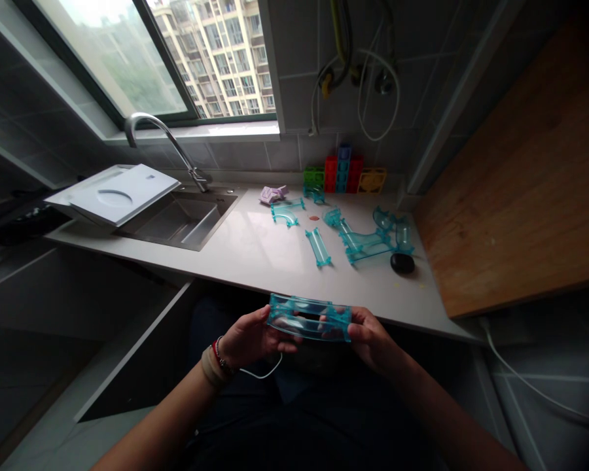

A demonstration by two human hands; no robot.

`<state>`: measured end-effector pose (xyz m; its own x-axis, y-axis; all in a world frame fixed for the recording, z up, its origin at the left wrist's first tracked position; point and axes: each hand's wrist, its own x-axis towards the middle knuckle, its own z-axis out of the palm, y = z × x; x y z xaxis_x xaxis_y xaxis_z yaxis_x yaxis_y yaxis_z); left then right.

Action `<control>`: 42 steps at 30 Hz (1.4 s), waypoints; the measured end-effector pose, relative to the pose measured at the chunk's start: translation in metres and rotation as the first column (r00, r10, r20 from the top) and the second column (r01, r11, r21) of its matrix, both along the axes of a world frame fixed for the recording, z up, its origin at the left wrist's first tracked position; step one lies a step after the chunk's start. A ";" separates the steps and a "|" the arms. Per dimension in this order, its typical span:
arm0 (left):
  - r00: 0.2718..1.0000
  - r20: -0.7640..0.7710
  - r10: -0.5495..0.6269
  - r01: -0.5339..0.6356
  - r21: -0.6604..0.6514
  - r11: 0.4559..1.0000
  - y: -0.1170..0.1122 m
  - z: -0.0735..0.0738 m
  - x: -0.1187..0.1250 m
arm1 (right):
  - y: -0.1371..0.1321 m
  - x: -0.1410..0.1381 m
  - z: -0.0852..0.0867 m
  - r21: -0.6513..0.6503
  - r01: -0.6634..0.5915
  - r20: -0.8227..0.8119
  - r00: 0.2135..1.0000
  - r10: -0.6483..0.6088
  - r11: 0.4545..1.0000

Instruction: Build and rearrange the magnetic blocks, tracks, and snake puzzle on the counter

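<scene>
Between my two hands, just in front of the counter's front edge, is a clear teal plastic track piece with knobbed ends. My left hand grips its left end, thumb on top and fingers underneath. At the other end my right hand holds it the same way, some fingers showing through the clear plastic. On the counter beyond lie more teal parts: a straight track piece, a curved piece and a cluster of joined-looking pieces.
A pale counter runs along the wall, with a sink and tap at left. A white panel lies across the sink. Coloured blocks lean on the tiles. A black oval object sits near the wooden board.
</scene>
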<state>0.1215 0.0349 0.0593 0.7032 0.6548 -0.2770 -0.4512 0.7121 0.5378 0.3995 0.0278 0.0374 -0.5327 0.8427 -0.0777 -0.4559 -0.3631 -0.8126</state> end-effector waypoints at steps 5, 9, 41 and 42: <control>1.000 0.027 0.000 -0.001 0.024 1.000 0.000 -0.004 -0.003 | 0.001 0.002 -0.004 0.061 -0.037 -0.003 0.999 0.037 0.997; 1.000 0.017 0.007 -0.008 0.029 1.000 0.001 -0.003 -0.004 | 0.004 0.005 -0.005 0.111 -0.027 0.040 0.999 0.022 0.993; 0.980 -0.085 -0.180 0.197 0.539 0.819 0.130 0.056 0.059 | 0.048 0.050 0.120 0.597 -0.341 0.793 0.386 -0.471 0.726; 0.982 -0.075 -0.176 0.187 0.563 0.805 0.140 0.060 0.060 | 0.058 0.050 0.132 0.605 -0.365 0.795 0.314 -0.518 0.708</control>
<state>0.1818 0.1751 0.1193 0.8235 0.5606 0.0875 -0.3302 0.3481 0.8774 0.4491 0.0856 0.1693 -0.4065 0.9098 0.0837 0.7017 0.3695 -0.6092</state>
